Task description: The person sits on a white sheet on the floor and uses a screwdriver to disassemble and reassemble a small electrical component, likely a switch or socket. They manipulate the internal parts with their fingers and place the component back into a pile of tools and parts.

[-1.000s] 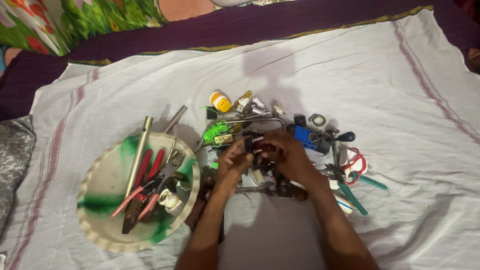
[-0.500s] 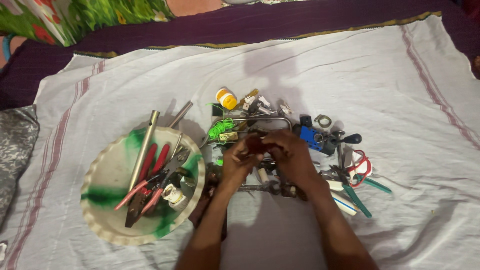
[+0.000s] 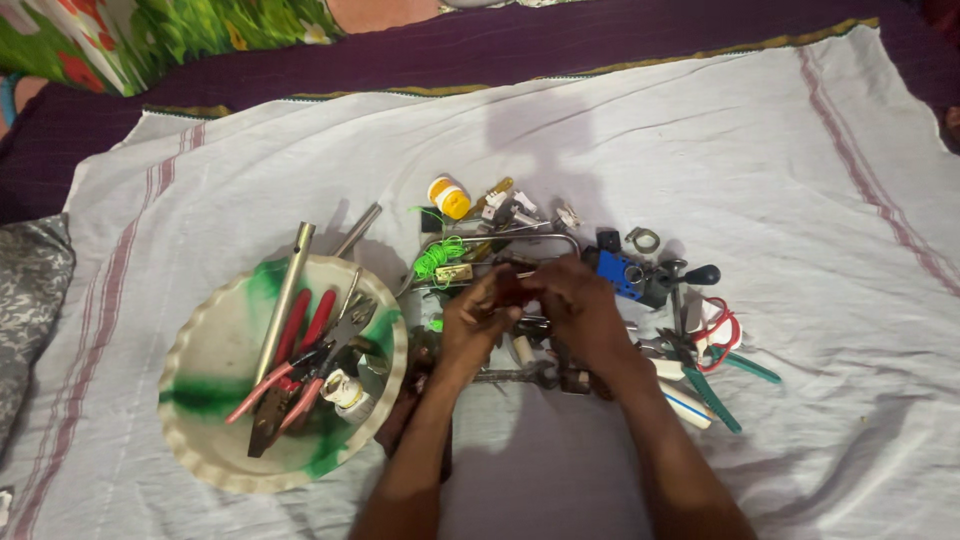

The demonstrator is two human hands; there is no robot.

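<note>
White cloth (image 3: 700,150): both hands (image 3: 530,310) pinch a small dark part (image 3: 508,290).

The left hand (image 3: 470,325) and the right hand (image 3: 578,315) meet just below the middle of the frame, over a heap of small tools. Both are turned palm down, with the fingers bent inward toward each other. Between the fingertips sits a small dark part (image 3: 512,290); it is mostly covered, so its shape is not clear, maybe a short metal piece with a reddish tint. Both hands seem to grip it, the left one from the left side and the right one from the right side. The part is held a little above the heap, near a curved metal bar (image 3: 500,240) that lies just behind the fingers.
</note>
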